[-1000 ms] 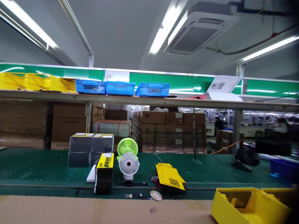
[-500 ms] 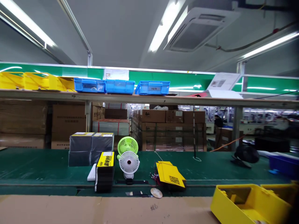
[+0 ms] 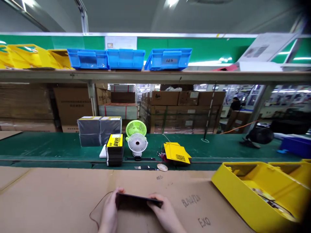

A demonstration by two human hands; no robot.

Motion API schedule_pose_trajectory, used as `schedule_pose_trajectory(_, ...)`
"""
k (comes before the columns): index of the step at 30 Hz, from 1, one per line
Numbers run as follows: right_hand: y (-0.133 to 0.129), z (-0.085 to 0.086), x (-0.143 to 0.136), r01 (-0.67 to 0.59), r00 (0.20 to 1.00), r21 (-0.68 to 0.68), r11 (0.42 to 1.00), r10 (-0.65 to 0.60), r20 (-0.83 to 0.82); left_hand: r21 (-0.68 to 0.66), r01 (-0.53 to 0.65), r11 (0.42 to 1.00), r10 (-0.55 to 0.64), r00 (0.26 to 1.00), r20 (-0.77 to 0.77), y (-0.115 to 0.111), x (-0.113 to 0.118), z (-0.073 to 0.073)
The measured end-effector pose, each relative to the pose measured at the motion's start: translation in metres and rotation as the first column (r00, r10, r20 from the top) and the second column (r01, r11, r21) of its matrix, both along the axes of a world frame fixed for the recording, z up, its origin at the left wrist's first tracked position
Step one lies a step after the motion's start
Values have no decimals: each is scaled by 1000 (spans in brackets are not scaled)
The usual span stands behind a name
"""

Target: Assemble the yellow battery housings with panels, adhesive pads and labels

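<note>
Low in the view, my left hand (image 3: 111,208) grips the left end of a thin, flat black object (image 3: 138,199) above the cardboard surface. The fingers of my right hand (image 3: 161,208) are closed round its right end, thumb on the near side. What the object is, I cannot make out. A thin brown cord (image 3: 93,210) curves on the cardboard left of my left hand. Beyond the hands stand a white fan (image 3: 137,144), a green fan (image 3: 136,127) and a stack of black packs with a yellow top (image 3: 115,150).
Yellow cards (image 3: 176,152) lie on the green table (image 3: 60,152). A yellow bin (image 3: 250,200) holds small items at the right. Blue bins (image 3: 167,60) line the shelf (image 3: 150,77) above. A black fan (image 3: 259,136) and a blue bin (image 3: 296,147) stand farther right.
The view has tilted down, so shelf and table sit higher in the picture. Both my hands have come into view, holding the flat black object.
</note>
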State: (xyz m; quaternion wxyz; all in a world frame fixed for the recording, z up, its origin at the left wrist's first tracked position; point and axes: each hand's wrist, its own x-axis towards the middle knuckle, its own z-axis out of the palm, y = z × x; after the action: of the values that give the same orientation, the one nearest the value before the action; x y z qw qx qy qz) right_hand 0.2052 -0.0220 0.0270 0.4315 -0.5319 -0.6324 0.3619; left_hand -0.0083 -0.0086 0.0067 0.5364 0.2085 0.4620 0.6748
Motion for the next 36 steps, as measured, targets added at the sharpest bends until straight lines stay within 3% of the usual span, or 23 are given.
schedule_pose_trajectory(3,1,1,0,-28,1000,12,1000,28,-1,13,61,998,-61,998,-2,-1,-1,4)
schedule_pose_trajectory(14,1,1,0,-8,1000,11,1000,8,-13,6,85,996,-85,996,7,0,-2,-2)
schedule_pose_trajectory(25,6,-10,2,-28,999,18,999,29,-27,16,91,996,-91,996,13,3,-5,-9)
schedule_pose_trajectory(36,6,-8,2,-25,1000,22,999,25,-4,18,108,994,-108,994,15,2,-5,-7)
